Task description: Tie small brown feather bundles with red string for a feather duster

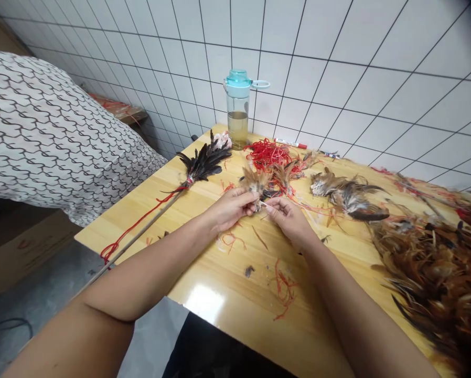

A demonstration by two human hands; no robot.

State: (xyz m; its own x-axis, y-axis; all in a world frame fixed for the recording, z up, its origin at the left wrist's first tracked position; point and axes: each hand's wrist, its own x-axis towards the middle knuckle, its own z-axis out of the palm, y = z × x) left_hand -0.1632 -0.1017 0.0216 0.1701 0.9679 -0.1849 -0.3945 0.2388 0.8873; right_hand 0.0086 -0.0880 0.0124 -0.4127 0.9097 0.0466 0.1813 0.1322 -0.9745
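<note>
My left hand (237,206) is closed around the base of a small bunch of brown feathers (254,178), whose tips point away from me. Beside it, my right hand (286,216) pinches a thin pale strand (263,203) at the bottom of that bunch; whether it is thread or a quill I cannot tell. Just beyond my fingers, another brown feather tuft (285,176) lies against a tangled heap of red string (269,155). Left of my hands rests a stick (141,245) with black feathers (204,165) bound to its end by red cord (135,226).
A bottle with a turquoise lid (237,107) stands at the wooden table's (235,294) back corner by the tiled wall. Loose feathers (349,194) and a large pile of brown feathers (436,262) lie on the right. Red string scraps (285,289) lie near the front. Patterned cloth (62,131) hangs at left.
</note>
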